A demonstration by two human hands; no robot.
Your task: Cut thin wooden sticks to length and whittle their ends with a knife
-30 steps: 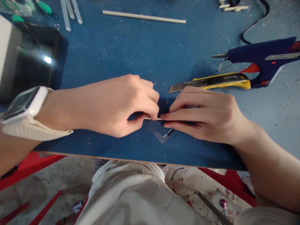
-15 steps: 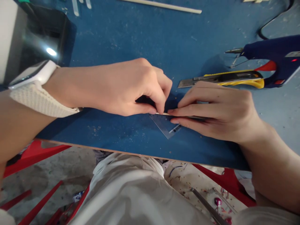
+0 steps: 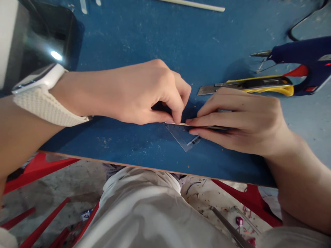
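A thin pale wooden stick (image 3: 182, 124) lies across the blue board (image 3: 144, 41), along the top edge of a clear plastic set square (image 3: 184, 137). My left hand (image 3: 144, 93), with a white watch on its wrist, pinches the stick's left end between thumb and forefinger. My right hand (image 3: 240, 119) lies with fingers stretched flat and pressed together over the stick and the set square, covering most of both.
A yellow utility knife (image 3: 248, 86) with its blade out lies just behind my right hand. A blue glue gun (image 3: 302, 57) stands at the right. Another long stick (image 3: 193, 5) lies at the far edge. A black box (image 3: 43, 38) sits at the left.
My left hand has lifted its knuckles and shifted from covering the stick to pinching its end with the fingertips. The camera view has shifted slightly; my right hand stays pressed down.
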